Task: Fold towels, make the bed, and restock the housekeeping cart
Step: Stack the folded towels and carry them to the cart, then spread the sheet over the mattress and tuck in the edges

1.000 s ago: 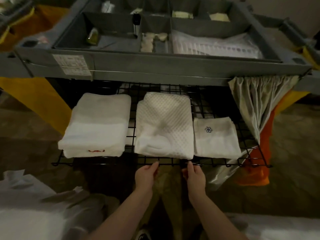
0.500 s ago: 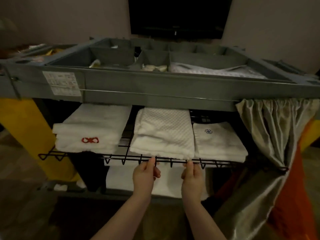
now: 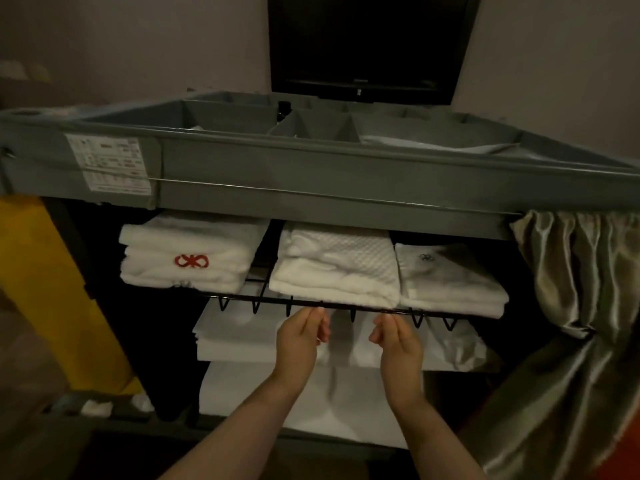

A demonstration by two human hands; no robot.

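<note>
Under the black wire shelf (image 3: pixel 349 307) of folded white towels (image 3: pixel 336 268), my left hand (image 3: pixel 301 336) and right hand (image 3: pixel 398 337) are slack-fingered, tips touching its front rail, holding nothing

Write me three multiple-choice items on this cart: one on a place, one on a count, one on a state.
1. Where on the wire shelf lies the towel with the red emblem? A) left end B) middle C) right end
2. How many towel piles lie on that shelf? A) two B) three C) five
3. How is the curtain? A) drawn across the towels B) gathered at the right side of the cart C) lying in the top tray
1 A: it lies left of the waffle towel. 2 B: three piles sit side by side. 3 B: it hangs bunched beside the open shelves.
</note>
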